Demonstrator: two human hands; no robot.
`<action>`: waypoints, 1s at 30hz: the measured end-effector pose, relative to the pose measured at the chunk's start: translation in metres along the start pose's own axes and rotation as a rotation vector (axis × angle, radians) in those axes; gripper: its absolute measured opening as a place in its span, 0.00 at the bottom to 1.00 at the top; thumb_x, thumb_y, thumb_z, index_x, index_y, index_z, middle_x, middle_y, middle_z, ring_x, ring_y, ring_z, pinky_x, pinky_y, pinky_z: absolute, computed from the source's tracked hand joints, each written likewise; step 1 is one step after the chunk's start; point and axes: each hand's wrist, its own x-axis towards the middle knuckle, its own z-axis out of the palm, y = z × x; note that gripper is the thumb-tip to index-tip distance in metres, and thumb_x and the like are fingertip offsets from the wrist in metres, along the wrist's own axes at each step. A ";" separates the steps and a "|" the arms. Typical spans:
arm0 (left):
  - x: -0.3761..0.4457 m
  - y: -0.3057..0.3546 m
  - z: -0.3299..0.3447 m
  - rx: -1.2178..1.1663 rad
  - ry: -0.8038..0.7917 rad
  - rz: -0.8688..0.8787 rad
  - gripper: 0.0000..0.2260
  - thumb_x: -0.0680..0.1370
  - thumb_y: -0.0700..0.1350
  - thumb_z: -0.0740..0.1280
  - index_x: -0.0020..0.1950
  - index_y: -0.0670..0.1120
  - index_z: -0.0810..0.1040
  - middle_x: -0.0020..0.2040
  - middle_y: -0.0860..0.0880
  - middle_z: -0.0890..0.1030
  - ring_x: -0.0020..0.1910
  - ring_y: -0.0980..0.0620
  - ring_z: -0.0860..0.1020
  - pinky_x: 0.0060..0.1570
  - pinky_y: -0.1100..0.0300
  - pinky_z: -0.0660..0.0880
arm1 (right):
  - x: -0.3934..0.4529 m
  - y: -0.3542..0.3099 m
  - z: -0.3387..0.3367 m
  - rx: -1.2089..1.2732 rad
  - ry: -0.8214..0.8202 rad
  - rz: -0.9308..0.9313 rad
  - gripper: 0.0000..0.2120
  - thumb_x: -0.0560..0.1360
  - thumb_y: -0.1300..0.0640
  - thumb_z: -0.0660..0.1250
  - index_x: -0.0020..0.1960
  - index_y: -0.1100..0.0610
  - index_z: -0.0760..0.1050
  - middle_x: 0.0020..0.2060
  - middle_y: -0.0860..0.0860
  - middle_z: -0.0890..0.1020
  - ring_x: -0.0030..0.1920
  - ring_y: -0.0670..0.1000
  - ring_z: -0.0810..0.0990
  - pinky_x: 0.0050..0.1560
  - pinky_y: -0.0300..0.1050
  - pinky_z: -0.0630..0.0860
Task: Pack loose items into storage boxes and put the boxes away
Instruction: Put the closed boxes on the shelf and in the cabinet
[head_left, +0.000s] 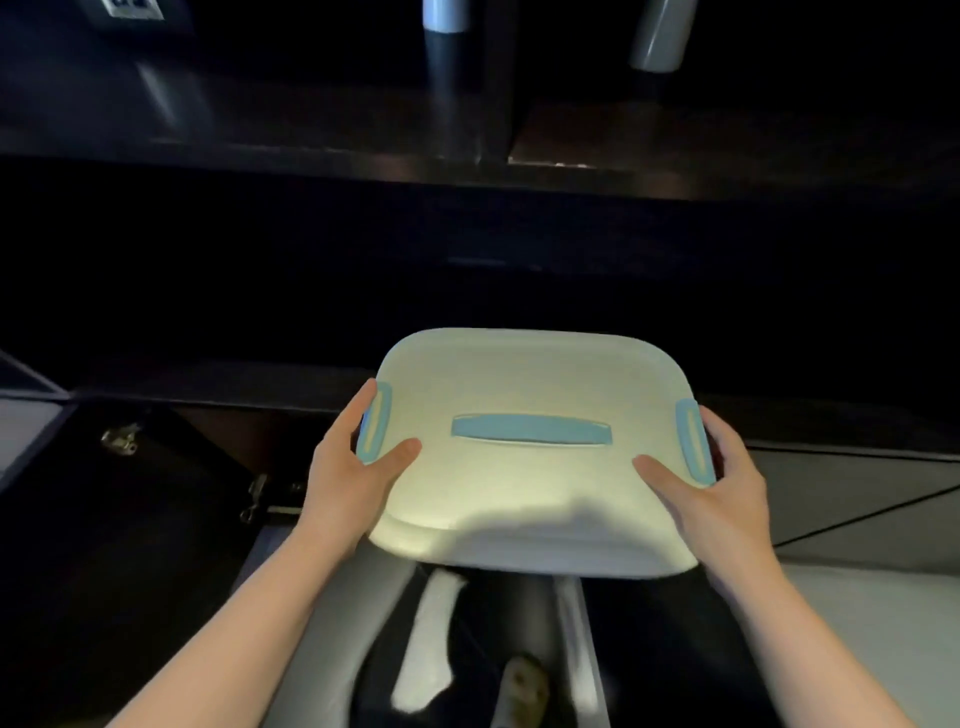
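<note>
Much of the scene was lost in darkness: the space behind and below the storage box (530, 452) read as black, and only the edge of a dark shelf (311, 156) caught a dull gleam above it. Two pale cylindrical objects (447, 15) stood on that shelf, cut off by the top edge, and what they were could not be told. At the lower left a dark door panel with metal hinges (257, 499) showed faintly. Below the box the view was blurred; pale and dark shapes lay there, too smeared to identify. The box's body was hidden under its white lid, so its contents could not be seen. The lid carried a blue recessed handle (531, 429) across its middle and a blue latch (375, 423) at each short end. The person held the box level in front of them, in front of the dark opening under the shelf, one hand at each end. The left hand (353, 467) grasped the left end, thumb lying on the lid top and fingers curled over the latch. The right hand (727, 483) gripped the right end likewise, thumb resting on the lid, fingers wrapped round the side behind the right latch (693, 441). Both forearms were bare and ran off the bottom edge.
</note>
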 end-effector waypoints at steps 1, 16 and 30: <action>-0.010 -0.006 -0.006 0.000 -0.005 0.008 0.33 0.73 0.42 0.73 0.73 0.58 0.64 0.64 0.53 0.74 0.62 0.52 0.74 0.64 0.51 0.72 | -0.012 0.003 0.001 0.005 0.002 -0.001 0.35 0.61 0.52 0.80 0.63 0.37 0.71 0.60 0.43 0.78 0.59 0.48 0.79 0.60 0.55 0.77; -0.049 -0.156 0.006 0.135 -0.157 -0.114 0.39 0.71 0.36 0.73 0.44 0.84 0.66 0.43 0.81 0.73 0.46 0.80 0.72 0.40 0.81 0.68 | -0.073 0.150 0.038 -0.056 -0.109 0.216 0.26 0.66 0.69 0.74 0.54 0.44 0.75 0.42 0.39 0.84 0.43 0.38 0.82 0.39 0.27 0.75; 0.081 -0.422 0.108 0.100 -0.293 -0.408 0.43 0.67 0.32 0.75 0.76 0.50 0.59 0.69 0.54 0.70 0.69 0.53 0.68 0.60 0.66 0.65 | 0.057 0.396 0.099 -0.456 -0.245 0.389 0.33 0.73 0.59 0.72 0.74 0.51 0.61 0.66 0.51 0.71 0.64 0.52 0.72 0.67 0.52 0.69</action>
